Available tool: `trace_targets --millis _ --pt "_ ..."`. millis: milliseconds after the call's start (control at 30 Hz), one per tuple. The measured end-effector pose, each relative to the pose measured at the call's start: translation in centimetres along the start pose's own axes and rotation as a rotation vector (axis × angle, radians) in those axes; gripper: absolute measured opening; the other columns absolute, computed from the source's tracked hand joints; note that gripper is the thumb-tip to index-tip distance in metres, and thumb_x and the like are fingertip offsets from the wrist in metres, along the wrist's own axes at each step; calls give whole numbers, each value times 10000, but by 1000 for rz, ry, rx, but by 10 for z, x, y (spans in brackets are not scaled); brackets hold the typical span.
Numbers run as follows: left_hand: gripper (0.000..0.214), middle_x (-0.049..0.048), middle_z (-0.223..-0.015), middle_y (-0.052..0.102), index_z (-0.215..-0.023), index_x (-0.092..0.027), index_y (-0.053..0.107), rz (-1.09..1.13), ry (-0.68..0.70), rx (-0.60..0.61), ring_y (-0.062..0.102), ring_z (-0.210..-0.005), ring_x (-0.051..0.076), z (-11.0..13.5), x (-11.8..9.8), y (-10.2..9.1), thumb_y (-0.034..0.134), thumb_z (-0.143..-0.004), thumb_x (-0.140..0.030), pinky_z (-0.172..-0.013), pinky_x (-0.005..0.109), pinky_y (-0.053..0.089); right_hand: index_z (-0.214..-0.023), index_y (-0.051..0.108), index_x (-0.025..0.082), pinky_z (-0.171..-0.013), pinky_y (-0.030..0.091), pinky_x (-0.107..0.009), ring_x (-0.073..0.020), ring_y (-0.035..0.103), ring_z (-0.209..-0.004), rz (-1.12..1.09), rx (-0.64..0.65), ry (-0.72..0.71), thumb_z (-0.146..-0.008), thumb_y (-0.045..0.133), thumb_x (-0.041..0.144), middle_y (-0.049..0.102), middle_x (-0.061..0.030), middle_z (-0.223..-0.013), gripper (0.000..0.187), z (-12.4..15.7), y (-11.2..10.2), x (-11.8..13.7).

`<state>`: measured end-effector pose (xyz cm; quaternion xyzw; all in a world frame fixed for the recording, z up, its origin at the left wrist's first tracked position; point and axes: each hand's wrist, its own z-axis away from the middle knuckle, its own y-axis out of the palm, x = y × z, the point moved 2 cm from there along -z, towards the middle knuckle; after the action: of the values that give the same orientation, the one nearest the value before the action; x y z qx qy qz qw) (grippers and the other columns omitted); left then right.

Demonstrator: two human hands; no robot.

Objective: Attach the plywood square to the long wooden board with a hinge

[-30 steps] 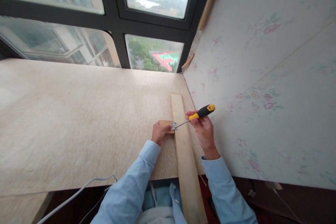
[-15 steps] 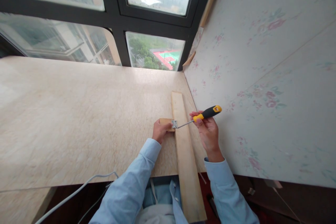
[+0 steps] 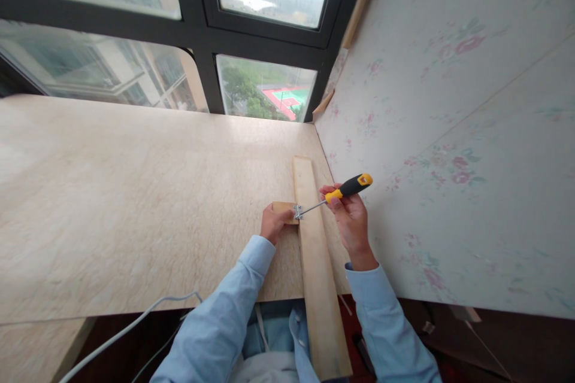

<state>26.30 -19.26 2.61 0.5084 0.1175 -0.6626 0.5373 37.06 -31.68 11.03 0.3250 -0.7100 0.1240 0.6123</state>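
Observation:
My left hand point(image 3: 275, 222) grips a small wooden block point(image 3: 284, 207), its thumb close to a metal hinge point(image 3: 297, 211). The hinge spans the joint between this block and a long wooden board point(image 3: 318, 263), which lies lengthwise and sticks out over the sill's front edge. In my right hand point(image 3: 350, 221) is a screwdriver point(image 3: 354, 185) with a black and yellow handle, tilted up to the right. Its shaft points down left, and the tip is at the hinge. Whether the tip sits in a screw is too small to tell.
The board and block rest on a beige marble-patterned sill point(image 3: 135, 191). A flowered wall point(image 3: 449, 161) rises close to my right hand. Dark-framed windows point(image 3: 265, 39) stand behind. A white cable point(image 3: 135, 326) hangs by the front edge at the left.
My right hand and the screwdriver have shifted slightly left and up, bringing the tip from the hinge's right side onto the hinge. My left hand stays on the block.

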Motion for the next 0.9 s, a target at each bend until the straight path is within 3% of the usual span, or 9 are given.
trace_targets --millis 600,900 --pt "373 23 -735 706 -820 -140 621 -1 6 -8 672 -646 194 -4 6 -2 793 -489 -127 -550 291 554 -1052 596 229 -972 529 -476 -228 690 -1018 16 -35 25 -783 768 378 730 -56 -1044 352 0 3 -7" --pt "363 27 -717 699 -810 -133 613 -3 6 -10 653 -614 175 -4 4 -1 776 -485 -120 -530 274 542 -984 622 193 -931 541 -439 -203 710 -918 32 -140 87 -692 831 397 739 -61 -988 413 -13 9 -11"
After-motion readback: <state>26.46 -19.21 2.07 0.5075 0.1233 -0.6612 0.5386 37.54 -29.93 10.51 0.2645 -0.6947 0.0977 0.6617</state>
